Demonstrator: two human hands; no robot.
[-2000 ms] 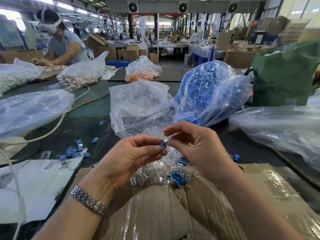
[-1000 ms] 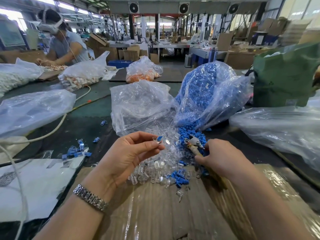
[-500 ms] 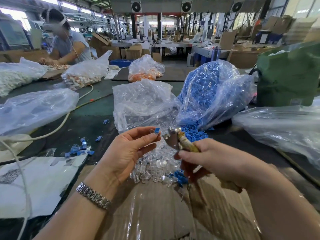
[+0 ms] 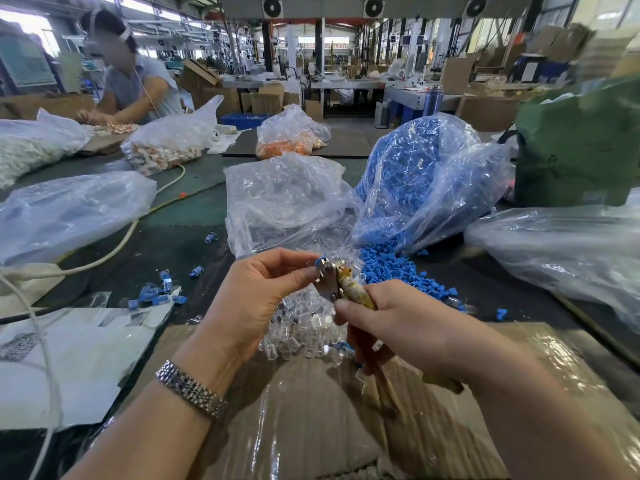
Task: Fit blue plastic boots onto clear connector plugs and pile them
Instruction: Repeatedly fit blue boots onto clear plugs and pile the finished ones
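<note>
— Looking from the table's left edge inward, what has changed?
— The left hand still pinches one plug with its blue boot between thumb and fingertips, over the middle of the table. The right hand, which was empty two seconds ago and reached down a second ago, has come up curled round a small metal tool with a taped yellowish handle, its head now touching the boot.
— Meaning?
— I judge the boot was set on by hand and is being pressed home with the tool; piling comes after.
— And the containers?
— Near the left edge, a small scatter of finished blue pieces. In the middle, an open clear bag spilling clear plugs onto the cardboard under the hands. Just right of it, a clear bag of blue boots, its mouth spilling a heap of loose boots. At the right edge, a green bag; its contents are hidden.
</note>
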